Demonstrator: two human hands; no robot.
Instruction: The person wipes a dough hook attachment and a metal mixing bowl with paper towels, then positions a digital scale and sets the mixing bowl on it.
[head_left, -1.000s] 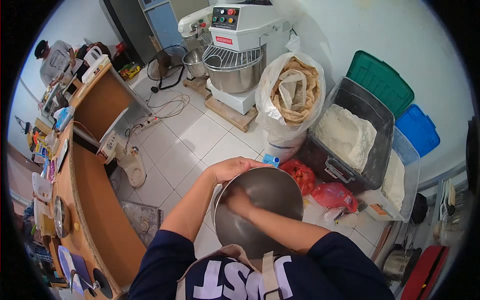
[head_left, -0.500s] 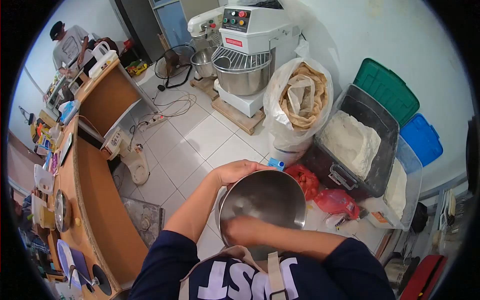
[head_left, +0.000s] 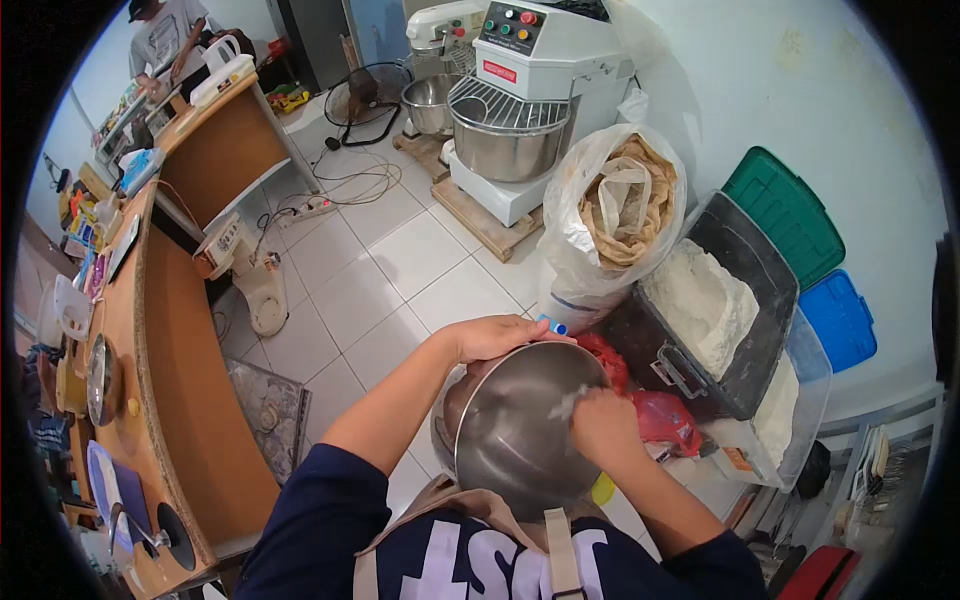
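A large steel bowl [head_left: 520, 430] is tilted in front of my body, its opening facing me. My left hand [head_left: 503, 337] grips the far rim of the bowl, with the fingers partly hidden behind it. At the right inner side of the bowl, my right hand [head_left: 603, 425] is closed, its fingers bent round something pale and blurred that I cannot make out. Just beyond my left hand a small blue and white carton [head_left: 554, 326] shows.
Ahead stand a spiral mixer [head_left: 515, 130], a sack [head_left: 625, 205] in clear plastic and a black bin [head_left: 715, 370] of white powder. Red bags [head_left: 665, 420] lie right of the bowl. A wooden counter [head_left: 150, 400] runs along the left; a person [head_left: 165, 45] stands beyond it.
My right hand has moved from the left and lower inside of the bowl to its right side. The bowl and my left hand have shifted slightly right. The view has turned a little.
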